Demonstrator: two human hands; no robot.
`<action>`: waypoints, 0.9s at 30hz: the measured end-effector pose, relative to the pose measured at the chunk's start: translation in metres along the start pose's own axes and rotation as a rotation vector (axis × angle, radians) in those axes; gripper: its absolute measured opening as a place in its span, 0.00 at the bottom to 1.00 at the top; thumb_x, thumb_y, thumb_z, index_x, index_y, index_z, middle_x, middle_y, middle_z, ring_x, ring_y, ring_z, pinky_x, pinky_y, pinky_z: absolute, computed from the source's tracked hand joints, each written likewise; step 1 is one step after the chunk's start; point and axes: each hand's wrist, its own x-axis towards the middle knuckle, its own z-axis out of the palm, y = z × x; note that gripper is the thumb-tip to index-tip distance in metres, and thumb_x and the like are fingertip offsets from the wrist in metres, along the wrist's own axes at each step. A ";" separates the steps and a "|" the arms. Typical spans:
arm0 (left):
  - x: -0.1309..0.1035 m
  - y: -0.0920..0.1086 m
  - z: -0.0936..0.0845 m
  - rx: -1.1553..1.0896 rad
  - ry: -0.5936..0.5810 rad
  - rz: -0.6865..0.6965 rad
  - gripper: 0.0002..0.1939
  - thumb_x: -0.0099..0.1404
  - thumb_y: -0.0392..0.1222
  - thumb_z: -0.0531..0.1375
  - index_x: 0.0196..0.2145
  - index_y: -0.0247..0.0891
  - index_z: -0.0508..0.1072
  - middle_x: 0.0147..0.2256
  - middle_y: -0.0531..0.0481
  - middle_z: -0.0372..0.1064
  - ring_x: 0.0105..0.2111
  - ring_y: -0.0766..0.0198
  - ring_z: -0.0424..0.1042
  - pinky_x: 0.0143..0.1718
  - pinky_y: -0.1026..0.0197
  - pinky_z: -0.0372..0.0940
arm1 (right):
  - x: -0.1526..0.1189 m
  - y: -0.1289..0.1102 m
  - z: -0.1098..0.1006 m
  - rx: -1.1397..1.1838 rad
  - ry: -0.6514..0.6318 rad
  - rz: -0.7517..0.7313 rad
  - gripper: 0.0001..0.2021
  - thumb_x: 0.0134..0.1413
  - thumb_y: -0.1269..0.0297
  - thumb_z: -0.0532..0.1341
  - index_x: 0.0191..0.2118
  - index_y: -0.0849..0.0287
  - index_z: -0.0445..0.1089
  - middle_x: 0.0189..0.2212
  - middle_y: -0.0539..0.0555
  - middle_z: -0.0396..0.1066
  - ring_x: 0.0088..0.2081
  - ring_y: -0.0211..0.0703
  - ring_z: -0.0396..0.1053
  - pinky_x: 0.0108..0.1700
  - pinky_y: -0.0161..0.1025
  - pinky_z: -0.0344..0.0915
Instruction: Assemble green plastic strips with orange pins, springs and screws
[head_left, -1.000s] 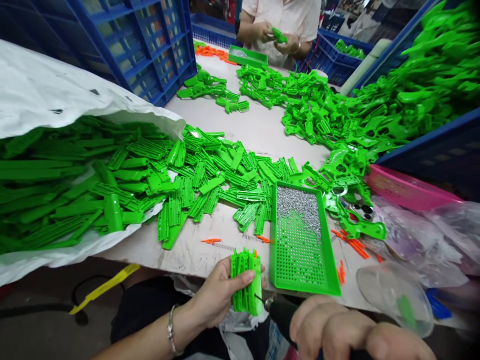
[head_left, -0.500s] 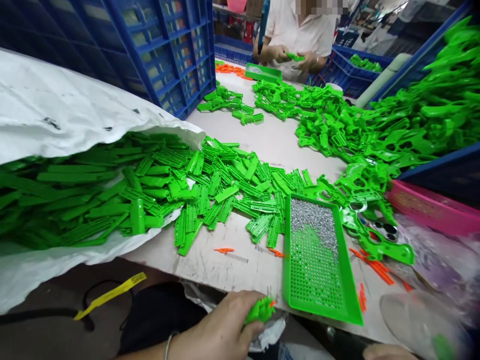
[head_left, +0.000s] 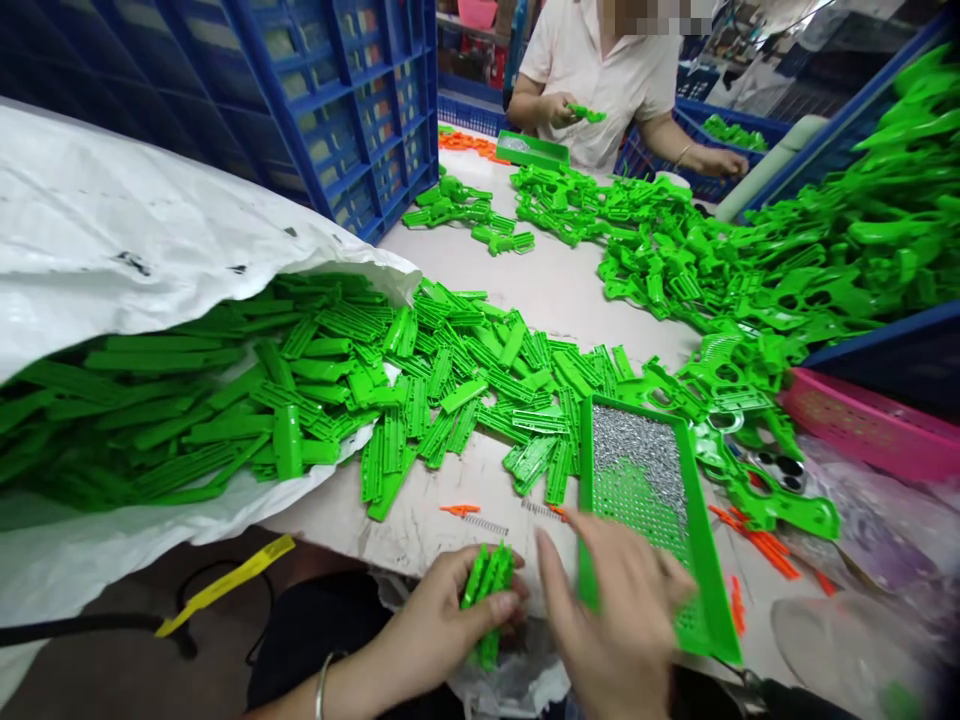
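Note:
My left hand grips green plastic parts in front of the table's near edge. Just to its right, my right hand is spread and slightly blurred over the near left side of a green tray, its index finger close to a small orange piece and a spring. Nothing shows between its fingers. Small silvery pieces lie in the far part of the tray. Another orange piece and spring lie on the table beyond my left hand.
A white sack spills flat green parts at left. Green gun-shaped shells pile up at right, near a pink basket. A blue crate stands behind the sack. Across the table a person holds a green part.
My right hand has come in from the lower right edge to the tray. My left hand has shifted left and turned its green parts upright. The other person's hands have moved apart.

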 end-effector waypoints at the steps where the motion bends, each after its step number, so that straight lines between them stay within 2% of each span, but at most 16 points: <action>1: 0.001 0.000 -0.001 -0.134 0.019 -0.024 0.15 0.54 0.43 0.60 0.38 0.35 0.67 0.33 0.48 0.69 0.32 0.60 0.69 0.35 0.58 0.64 | 0.009 0.000 0.015 -0.072 -0.061 0.035 0.17 0.53 0.55 0.57 0.43 0.63 0.64 0.35 0.56 0.68 0.39 0.49 0.64 0.45 0.53 0.50; 3: 0.001 -0.001 -0.004 -0.313 0.070 -0.060 0.16 0.52 0.43 0.62 0.39 0.35 0.66 0.33 0.48 0.68 0.31 0.61 0.69 0.34 0.57 0.64 | 0.028 -0.001 0.040 -0.226 -0.219 0.145 0.22 0.51 0.52 0.57 0.44 0.68 0.64 0.33 0.60 0.69 0.38 0.56 0.64 0.43 0.55 0.47; 5: 0.000 -0.002 -0.008 -0.399 0.123 -0.068 0.17 0.52 0.41 0.62 0.40 0.35 0.66 0.35 0.48 0.67 0.31 0.61 0.69 0.34 0.56 0.65 | 0.042 -0.003 0.053 -0.308 -0.338 0.238 0.23 0.51 0.55 0.57 0.45 0.71 0.63 0.32 0.63 0.69 0.37 0.58 0.64 0.42 0.56 0.47; 7: -0.002 -0.001 -0.013 -0.454 0.155 -0.072 0.16 0.53 0.39 0.62 0.41 0.36 0.66 0.35 0.48 0.67 0.32 0.61 0.69 0.34 0.55 0.66 | 0.047 -0.003 0.053 -0.312 -0.394 0.271 0.17 0.52 0.60 0.56 0.43 0.69 0.65 0.30 0.61 0.70 0.36 0.57 0.65 0.42 0.55 0.47; 10: -0.002 0.003 -0.018 -0.552 0.199 -0.087 0.15 0.55 0.38 0.60 0.41 0.37 0.66 0.37 0.48 0.68 0.32 0.60 0.70 0.33 0.54 0.67 | 0.034 -0.004 0.036 -0.209 -0.402 0.286 0.14 0.52 0.62 0.55 0.42 0.64 0.67 0.30 0.59 0.71 0.35 0.54 0.66 0.42 0.53 0.46; 12: -0.002 0.006 -0.020 -0.616 0.215 -0.085 0.14 0.56 0.38 0.60 0.41 0.37 0.67 0.38 0.46 0.69 0.34 0.59 0.70 0.34 0.54 0.67 | 0.015 -0.007 0.020 -0.033 -0.413 0.234 0.14 0.53 0.60 0.54 0.45 0.59 0.65 0.34 0.57 0.70 0.36 0.52 0.67 0.42 0.51 0.46; 15: -0.003 0.009 -0.023 -0.681 0.229 -0.091 0.13 0.55 0.36 0.60 0.40 0.34 0.68 0.38 0.43 0.71 0.37 0.58 0.71 0.38 0.57 0.66 | -0.011 -0.015 0.004 0.259 -0.526 0.012 0.16 0.53 0.63 0.54 0.49 0.52 0.61 0.38 0.51 0.69 0.38 0.45 0.66 0.43 0.44 0.47; 18: -0.009 0.008 -0.032 -0.688 0.272 -0.111 0.12 0.53 0.34 0.61 0.37 0.31 0.70 0.35 0.43 0.73 0.36 0.58 0.72 0.38 0.59 0.66 | -0.019 -0.022 0.002 0.395 -0.656 -0.100 0.18 0.52 0.66 0.56 0.50 0.49 0.60 0.40 0.49 0.67 0.40 0.41 0.64 0.43 0.39 0.49; 20: -0.016 0.005 -0.040 -0.686 0.331 -0.106 0.12 0.53 0.33 0.61 0.37 0.33 0.70 0.34 0.44 0.73 0.35 0.57 0.72 0.36 0.58 0.67 | -0.014 -0.024 0.010 0.410 -0.650 -0.037 0.13 0.54 0.66 0.56 0.46 0.49 0.63 0.39 0.48 0.67 0.40 0.40 0.64 0.42 0.38 0.50; 23: -0.026 0.003 -0.052 -0.688 0.405 -0.084 0.17 0.52 0.33 0.62 0.42 0.37 0.68 0.35 0.46 0.73 0.35 0.55 0.72 0.35 0.54 0.68 | -0.004 -0.024 0.034 0.296 -0.493 0.054 0.07 0.56 0.67 0.54 0.40 0.53 0.66 0.35 0.49 0.67 0.39 0.42 0.63 0.44 0.41 0.47; 25: -0.030 0.003 -0.056 -0.687 0.417 -0.075 0.20 0.52 0.33 0.63 0.43 0.38 0.66 0.36 0.45 0.73 0.36 0.54 0.72 0.35 0.53 0.68 | 0.001 -0.025 0.050 0.212 -0.452 0.022 0.08 0.56 0.70 0.53 0.39 0.53 0.67 0.35 0.50 0.67 0.40 0.44 0.62 0.44 0.45 0.45; 27: -0.032 0.004 -0.056 -0.688 0.411 -0.073 0.20 0.51 0.34 0.63 0.43 0.37 0.67 0.36 0.45 0.73 0.36 0.54 0.72 0.35 0.53 0.67 | 0.002 -0.027 0.059 0.203 -0.479 -0.014 0.09 0.56 0.71 0.53 0.37 0.52 0.68 0.33 0.49 0.68 0.39 0.44 0.63 0.44 0.46 0.44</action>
